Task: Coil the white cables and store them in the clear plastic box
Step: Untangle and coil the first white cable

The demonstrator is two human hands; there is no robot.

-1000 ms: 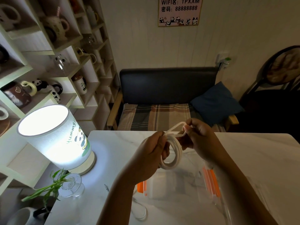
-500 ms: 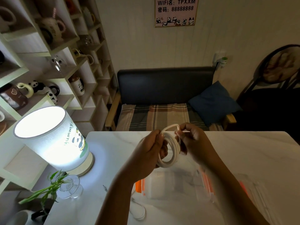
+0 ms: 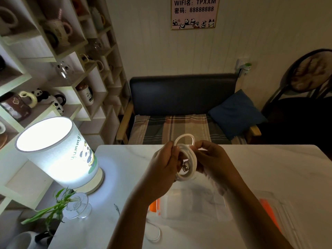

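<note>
A coiled white cable (image 3: 190, 168) hangs in the air above the white table (image 3: 269, 168), with one loop standing up above the coil. My left hand (image 3: 161, 166) grips the coil's left side. My right hand (image 3: 213, 159) pinches the cable at the coil's upper right. A metal plug end shows inside the coil. Below my hands the clear plastic box (image 3: 194, 203) with orange clips sits on the table, partly hidden by my forearms. A second white cable (image 3: 154, 232) lies loose on the table under my left forearm.
A lit table lamp (image 3: 57, 155) stands at the table's left, with a glass vase and green plant (image 3: 75, 205) in front of it. The box's clear lid (image 3: 280, 214) with orange clips lies at the right. Shelves of mugs line the left wall; a sofa is beyond the table.
My right hand has carried the cable's free loop from right of the coil up over its top. The loop is now round and the coil looks tighter.
</note>
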